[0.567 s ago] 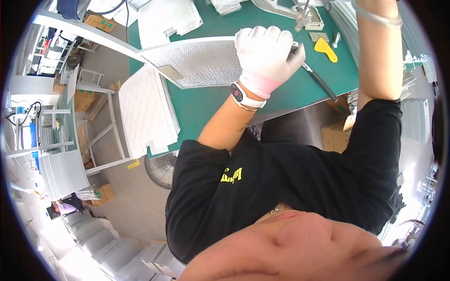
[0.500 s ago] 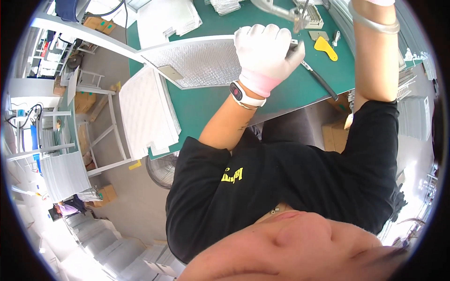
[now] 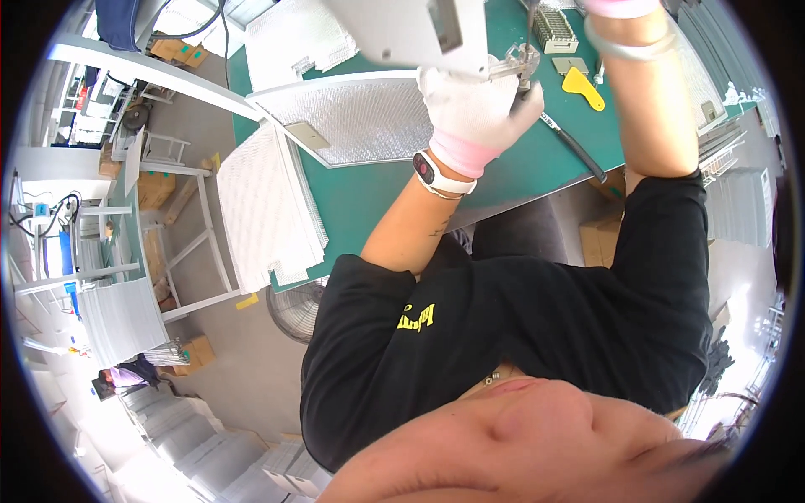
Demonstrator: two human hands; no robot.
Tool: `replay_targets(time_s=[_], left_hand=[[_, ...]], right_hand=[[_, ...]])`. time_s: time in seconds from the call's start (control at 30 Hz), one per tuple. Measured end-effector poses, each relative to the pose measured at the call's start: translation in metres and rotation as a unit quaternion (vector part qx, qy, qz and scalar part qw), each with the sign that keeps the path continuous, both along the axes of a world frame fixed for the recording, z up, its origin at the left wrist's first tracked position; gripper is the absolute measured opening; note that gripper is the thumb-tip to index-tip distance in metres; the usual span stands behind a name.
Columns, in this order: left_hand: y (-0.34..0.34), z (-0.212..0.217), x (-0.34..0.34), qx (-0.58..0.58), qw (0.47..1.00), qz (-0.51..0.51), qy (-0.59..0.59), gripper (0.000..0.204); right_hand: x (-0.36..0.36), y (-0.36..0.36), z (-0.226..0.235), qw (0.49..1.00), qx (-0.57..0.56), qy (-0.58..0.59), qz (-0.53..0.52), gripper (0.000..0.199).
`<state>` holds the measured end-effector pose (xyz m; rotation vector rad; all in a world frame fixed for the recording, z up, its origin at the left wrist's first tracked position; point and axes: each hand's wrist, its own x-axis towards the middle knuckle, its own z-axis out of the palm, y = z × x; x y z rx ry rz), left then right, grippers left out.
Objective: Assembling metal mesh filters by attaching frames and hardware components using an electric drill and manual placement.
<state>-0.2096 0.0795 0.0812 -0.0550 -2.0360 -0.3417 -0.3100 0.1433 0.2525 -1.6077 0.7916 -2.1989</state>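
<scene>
My left hand (image 3: pixel 474 109), in a white glove with a pink cuff, is closed at the right end of a framed silver mesh panel (image 3: pixel 360 126). The panel's far edge is raised toward the camera. Over the hand hangs a light grey slotted metal body (image 3: pixel 411 29) with a metal end piece (image 3: pixel 513 65) close to the fingers; its kind is unclear. My right hand (image 3: pixel 625 7) is mostly cut off by the upper edge, so only its pink cuff and wrist show. Right of the panel lie a yellow scraper (image 3: pixel 583 87) and a black-handled tool (image 3: pixel 574 149).
The green table (image 3: pixel 524 180) carries stacked white mesh sheets (image 3: pixel 264 201) at left and more sheets (image 3: pixel 293 38) behind. A grey parts tray (image 3: pixel 553 29) stands at the back right. A floor fan (image 3: pixel 298 310) and a white frame rack (image 3: pixel 201 218) are at left.
The grey metal body has come into view from the top, and its end piece has moved down and left to my left hand. My right arm has shifted left slightly.
</scene>
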Motion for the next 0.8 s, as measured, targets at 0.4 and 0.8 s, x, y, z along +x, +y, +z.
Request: replay_targets(time_s=[0.4,0.8], left_hand=[[-0.006,0.003,0.014,-0.051,0.997,-0.051,0.040,0.015],[-0.015,-0.024,0.020,-0.030,0.999,-0.043,-0.014,0.019]], right_hand=[[0.023,-0.019,-0.013,0.979,0.078,-0.104,0.156,0.034],[0.028,-0.025,-0.032,0.952,0.039,-0.186,0.241,0.038]])
